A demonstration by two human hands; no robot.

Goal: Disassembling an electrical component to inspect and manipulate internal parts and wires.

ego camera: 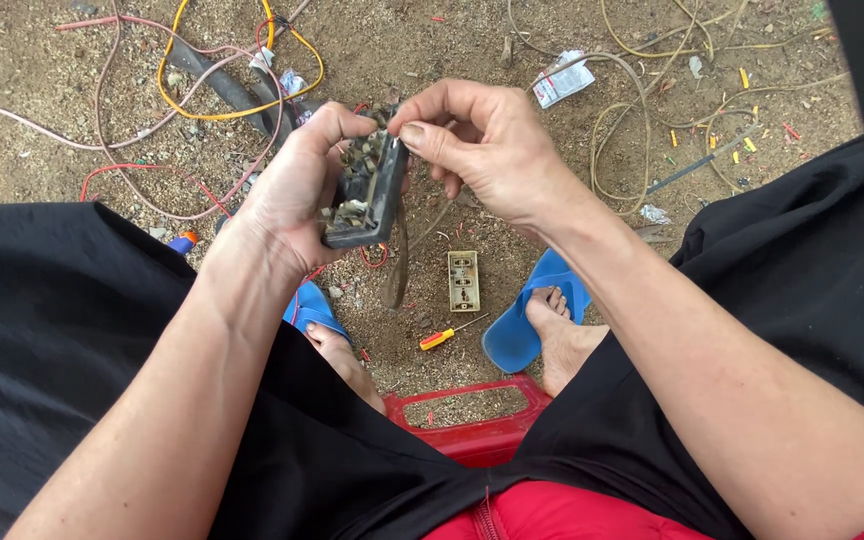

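While yellow and pink wires point(202, 95) lie tangled on the dirt at far left, the left hand point(287, 195) grips a dark socket box point(367, 190), fingers wrapped around its edge. Right hand point(482, 145) pinches at the box's top, thumb and forefinger closed together. Below: beige socket plate point(463, 280), small screwdriver point(442, 337), blue sandal point(527, 320)

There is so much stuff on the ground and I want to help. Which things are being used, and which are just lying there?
In use:
left hand holding the dark grey rectangular plastic socket housing
right hand pinching at its top edge

Just lying about:
small yellow-and-red-handled screwdriver
beige rectangular socket plate
yellow wire loop
pink wires
white crumpled wrapper
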